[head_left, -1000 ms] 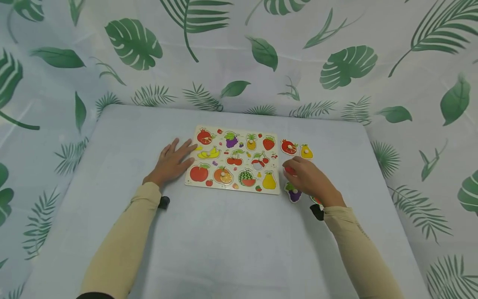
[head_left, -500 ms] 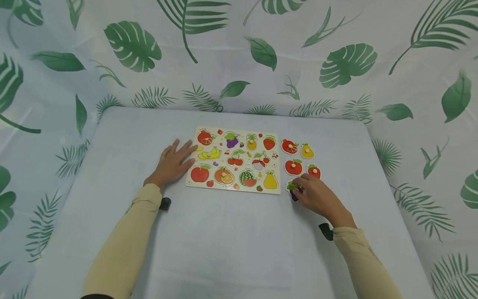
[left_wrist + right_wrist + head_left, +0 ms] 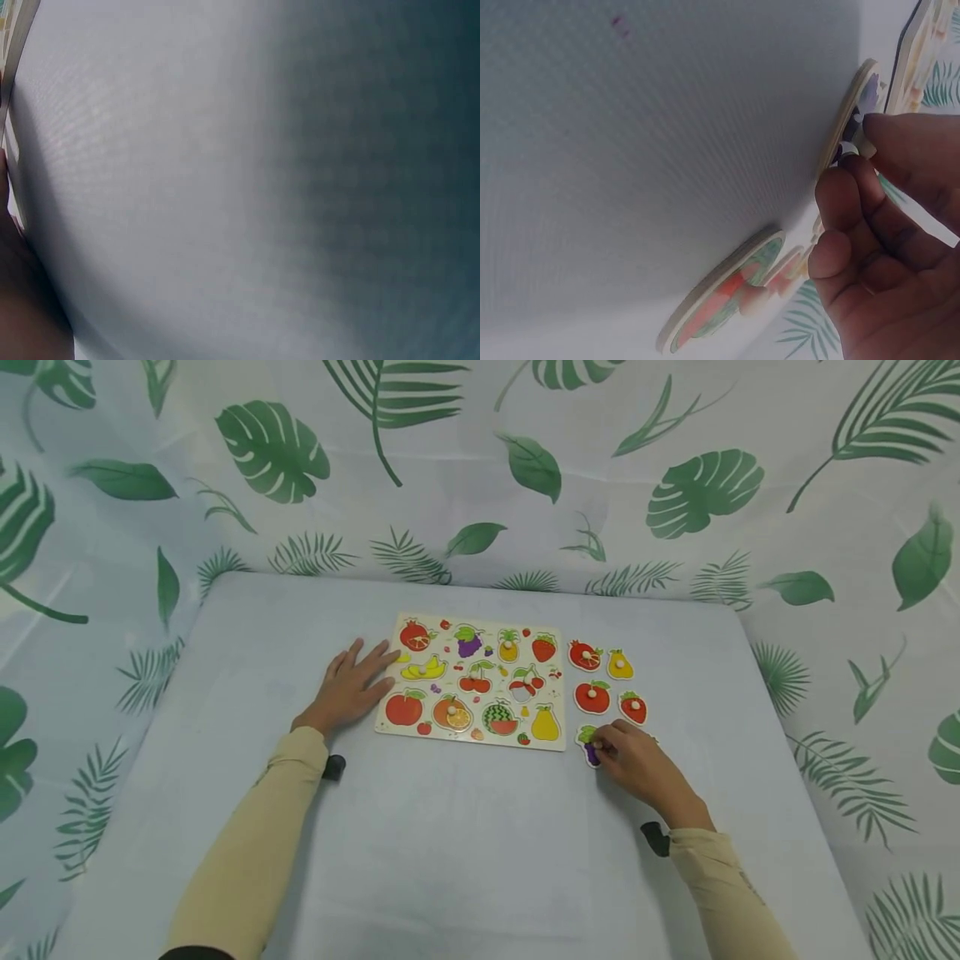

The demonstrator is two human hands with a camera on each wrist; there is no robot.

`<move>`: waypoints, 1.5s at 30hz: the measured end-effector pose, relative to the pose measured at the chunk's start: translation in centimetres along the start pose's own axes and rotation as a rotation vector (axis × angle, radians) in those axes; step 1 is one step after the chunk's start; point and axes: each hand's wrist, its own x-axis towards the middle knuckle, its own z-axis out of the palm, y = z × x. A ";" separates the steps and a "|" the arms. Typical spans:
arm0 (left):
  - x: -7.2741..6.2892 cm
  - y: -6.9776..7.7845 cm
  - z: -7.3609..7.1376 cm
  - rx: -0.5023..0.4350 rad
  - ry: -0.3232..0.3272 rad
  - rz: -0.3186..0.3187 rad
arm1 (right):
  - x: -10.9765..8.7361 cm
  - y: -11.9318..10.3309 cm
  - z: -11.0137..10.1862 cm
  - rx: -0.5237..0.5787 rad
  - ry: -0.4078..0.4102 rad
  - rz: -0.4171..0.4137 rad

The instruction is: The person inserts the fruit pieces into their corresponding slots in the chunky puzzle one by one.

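Bench (image 3: 465, 843): plain pale grey-blue cover. Backdrop (image 3: 480, 468): white, printed with green palm fronds and broad leaves. Puzzle board (image 3: 472, 681): cream ground, fruit pictures in red, yellow, orange, purple and green. Loose pieces beside board: red pomegranate (image 3: 584, 655), yellow pear (image 3: 619, 666), red apple (image 3: 592, 697) with green leaf, red strawberry (image 3: 633, 707), purple grape piece (image 3: 589, 745) with green leaf. Sleeves (image 3: 247, 852): beige. Wrist straps (image 3: 333, 767): black.

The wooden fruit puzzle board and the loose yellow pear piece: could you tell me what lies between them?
In the head view, one loose red pomegranate piece lies between the wooden fruit puzzle board and the yellow pear piece, apart from both.
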 end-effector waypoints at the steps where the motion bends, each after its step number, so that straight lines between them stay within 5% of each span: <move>1: 0.0 0.1 0.0 0.000 -0.001 -0.001 | 0.0 0.0 0.0 -0.002 0.003 0.003; 29: 0.5 0.1 0.1 0.011 0.002 0.002 | 0.5 -0.7 -0.8 -0.044 0.013 0.033; 45: 0.3 -0.2 0.1 -0.015 -0.007 -0.004 | 4.6 -2.1 -1.6 -0.049 0.045 -0.115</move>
